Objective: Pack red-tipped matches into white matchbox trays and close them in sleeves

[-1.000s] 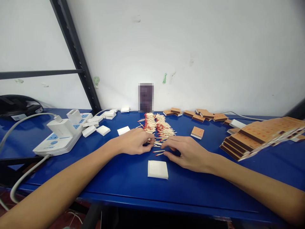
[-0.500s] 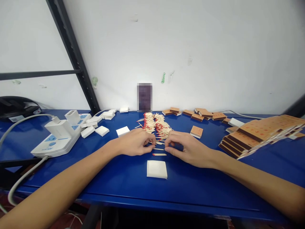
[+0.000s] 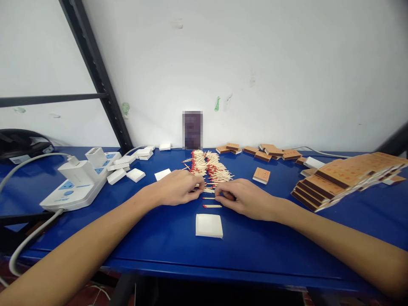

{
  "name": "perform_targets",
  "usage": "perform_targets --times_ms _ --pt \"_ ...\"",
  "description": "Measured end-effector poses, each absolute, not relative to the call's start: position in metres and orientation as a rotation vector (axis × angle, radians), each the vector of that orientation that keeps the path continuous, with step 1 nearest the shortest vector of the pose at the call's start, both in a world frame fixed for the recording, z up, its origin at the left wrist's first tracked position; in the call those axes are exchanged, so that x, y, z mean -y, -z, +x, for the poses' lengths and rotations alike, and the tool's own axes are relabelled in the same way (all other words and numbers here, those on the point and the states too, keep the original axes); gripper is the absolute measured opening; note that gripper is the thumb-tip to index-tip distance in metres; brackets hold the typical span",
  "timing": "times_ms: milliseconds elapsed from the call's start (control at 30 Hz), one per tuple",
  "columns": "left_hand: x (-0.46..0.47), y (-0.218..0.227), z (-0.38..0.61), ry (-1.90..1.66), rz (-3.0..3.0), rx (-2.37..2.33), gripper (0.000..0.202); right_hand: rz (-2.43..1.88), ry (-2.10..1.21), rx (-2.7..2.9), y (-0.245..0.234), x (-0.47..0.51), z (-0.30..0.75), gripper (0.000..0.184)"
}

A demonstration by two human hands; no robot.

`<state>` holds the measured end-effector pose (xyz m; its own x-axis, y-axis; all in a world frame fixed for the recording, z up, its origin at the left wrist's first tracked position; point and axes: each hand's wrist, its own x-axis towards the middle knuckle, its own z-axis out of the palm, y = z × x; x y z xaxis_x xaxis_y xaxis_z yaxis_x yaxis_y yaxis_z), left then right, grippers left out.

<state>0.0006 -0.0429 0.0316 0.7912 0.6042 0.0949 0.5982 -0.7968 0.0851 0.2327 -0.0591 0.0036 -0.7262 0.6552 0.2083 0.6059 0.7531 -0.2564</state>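
Note:
My left hand [image 3: 183, 188] is closed, thumb and fingers drawn together beside the red heads at the near end of the match pile [image 3: 218, 170]. What it holds, if anything, is hidden. Across a narrow gap, my right hand [image 3: 244, 197] is curled in a pinch, its fingertips meeting the plain end of a single match [image 3: 208, 198]. Other matches lie crosswise between the two hands. Closer to me rests a small group of matches [image 3: 213, 206], heads to the left. Below it sits a white matchbox tray [image 3: 209, 225].
White trays [image 3: 136, 175] lie scattered at left beside a power strip [image 3: 75, 193] with chargers. Brown matchbox sleeves [image 3: 338, 178] are stacked at right, more [image 3: 270, 151] along the wall. A lone matchbox sleeve [image 3: 262, 175] lies right of the pile. The blue table [image 3: 159, 250] ends in front.
My right hand has moved left, its fingertips now at the end of the single match. My left hand has shifted slightly left and away from me.

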Motion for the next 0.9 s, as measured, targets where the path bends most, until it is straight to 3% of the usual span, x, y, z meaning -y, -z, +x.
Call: perform_targets --times_ms 133,267,400,900 --pt "0.048 -0.031 0.004 -0.245 2.884 -0.897 0.011 -1.009 -0.173 2.636 -0.001 0.061 0.234 0.011" --pt "0.047 -0.030 0.006 -0.275 2.812 -0.831 0.016 -1.012 -0.156 2.600 0.000 0.060 0.234 0.021" --pt "0.039 -0.031 -0.001 -0.366 2.881 -0.898 0.019 -0.945 -0.232 2.638 -0.001 0.059 0.232 0.015" --pt "0.036 -0.043 -0.011 -0.139 2.844 -0.949 0.010 -0.936 -0.215 2.653 -0.006 0.061 0.239 0.016"
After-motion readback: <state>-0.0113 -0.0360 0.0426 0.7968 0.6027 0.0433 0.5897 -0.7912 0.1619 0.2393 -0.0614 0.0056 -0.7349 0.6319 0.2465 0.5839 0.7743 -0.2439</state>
